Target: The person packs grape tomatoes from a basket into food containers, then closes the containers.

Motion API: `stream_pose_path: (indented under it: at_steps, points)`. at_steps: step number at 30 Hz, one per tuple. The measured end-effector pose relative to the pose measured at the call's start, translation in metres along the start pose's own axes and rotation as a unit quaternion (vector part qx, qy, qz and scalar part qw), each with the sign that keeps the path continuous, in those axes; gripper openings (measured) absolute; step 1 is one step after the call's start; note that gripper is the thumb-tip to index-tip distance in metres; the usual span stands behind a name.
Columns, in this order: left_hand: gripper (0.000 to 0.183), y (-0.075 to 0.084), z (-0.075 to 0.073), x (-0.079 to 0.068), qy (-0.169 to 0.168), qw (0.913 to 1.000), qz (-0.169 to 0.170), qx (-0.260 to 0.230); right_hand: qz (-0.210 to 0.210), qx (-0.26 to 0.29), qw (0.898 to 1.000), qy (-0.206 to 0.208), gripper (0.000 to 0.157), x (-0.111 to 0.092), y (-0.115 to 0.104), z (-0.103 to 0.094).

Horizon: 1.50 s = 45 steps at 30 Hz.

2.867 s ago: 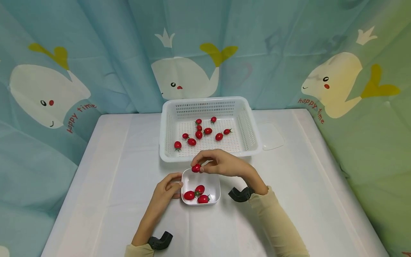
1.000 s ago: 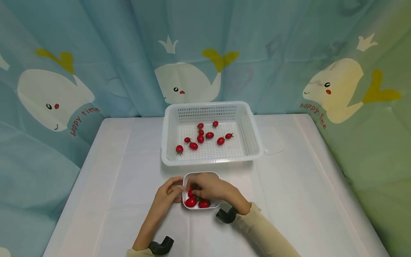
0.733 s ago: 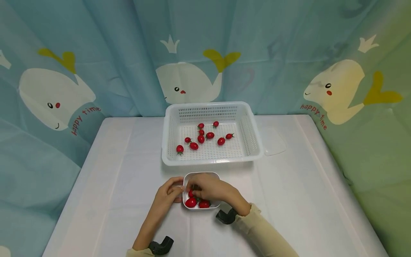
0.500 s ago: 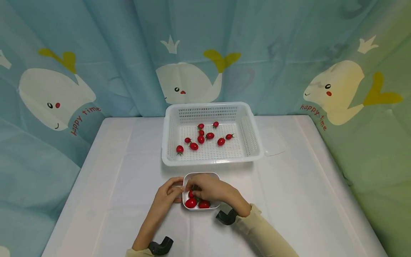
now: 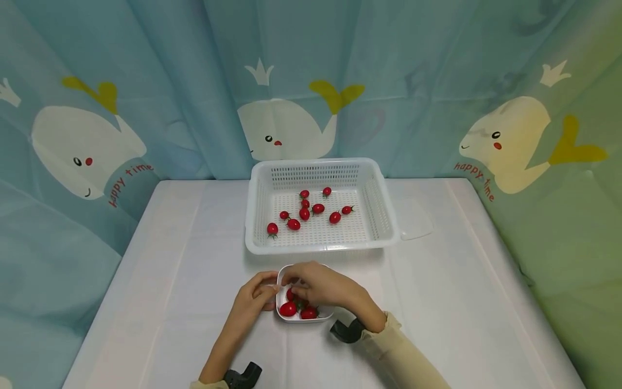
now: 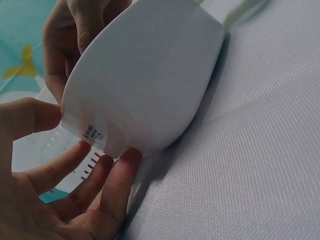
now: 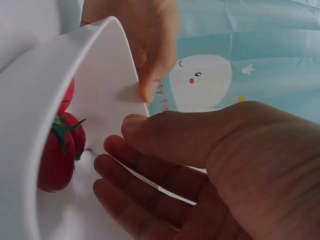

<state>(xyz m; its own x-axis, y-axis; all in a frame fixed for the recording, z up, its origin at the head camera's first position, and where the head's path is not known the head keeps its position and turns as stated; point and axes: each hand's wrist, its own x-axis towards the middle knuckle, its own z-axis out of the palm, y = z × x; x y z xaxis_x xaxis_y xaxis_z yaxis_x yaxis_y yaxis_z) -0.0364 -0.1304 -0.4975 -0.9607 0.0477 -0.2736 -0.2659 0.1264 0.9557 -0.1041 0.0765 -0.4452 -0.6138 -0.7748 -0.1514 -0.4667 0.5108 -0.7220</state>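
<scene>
Partly hidden behind right hand (image 5: 323, 283): tomatoes (image 5: 288, 309) in bowl (image 6: 145, 70), count unclear.

Left hand (image 5: 252, 294): grips the bowl's edge at nine o'clock.
Right hand (image 5: 320, 283): reaches into the bowl from four o'clock, partly hiding its inside.
Bowl (image 5: 303, 321): white, with red tomatoes (image 5: 288, 309) showing from six to nine o'clock.
Basket (image 5: 318, 249): white plastic, at the bowl's twelve o'clock, ten tomatoes scattered inside.
Clear plastic piece (image 5: 417, 236): flat, just beside the basket at four o'clock.
Table (image 5: 461, 302): white cloth.
Curtain (image 5: 389, 70): whales at ten, twelve and two o'clock.
</scene>
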Motion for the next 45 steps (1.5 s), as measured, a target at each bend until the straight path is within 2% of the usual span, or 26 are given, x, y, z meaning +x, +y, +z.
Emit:
stream_pose_path:
  at_steps: [7,11,16,22,27,30,35,40,45]
  points:
    - [0.035,-0.001,0.001,0.002,0.001,1.0000,0.003,0.005,-0.012,0.020,1.000,-0.001,0.024,-0.001,-0.002,-0.008]
    - [0.035,0.000,0.001,0.002,0.001,1.0000,0.006,0.007,-0.010,0.017,1.000,0.002,0.024,-0.003,-0.005,-0.017]
    - [0.036,0.000,0.000,0.001,0.000,1.0000,0.004,0.002,-0.028,0.007,0.999,0.019,0.022,-0.004,-0.006,-0.030]
    - [0.037,-0.001,0.000,0.001,0.002,1.0000,0.000,0.007,-0.043,0.041,0.998,0.030,0.022,-0.007,-0.004,-0.046]
    - [0.037,0.000,0.001,0.002,0.004,0.9999,-0.005,0.011,-0.054,0.095,0.993,0.053,0.022,-0.005,0.003,-0.056]
    - [0.037,0.000,0.001,0.001,0.005,0.9999,-0.007,0.006,-0.050,0.129,0.987,0.079,0.022,-0.002,0.010,-0.060]
    - [0.038,0.000,0.001,0.000,0.006,0.9999,-0.004,0.012,-0.025,0.158,0.975,0.157,0.023,0.002,0.027,-0.066]
    - [0.038,0.000,0.001,0.000,0.008,0.9998,-0.002,0.018,0.018,0.173,0.961,0.217,0.026,0.005,0.043,-0.074]
    - [0.038,0.000,0.001,-0.001,0.007,0.9998,0.000,0.020,0.071,0.168,0.950,0.253,0.030,0.005,0.054,-0.084]
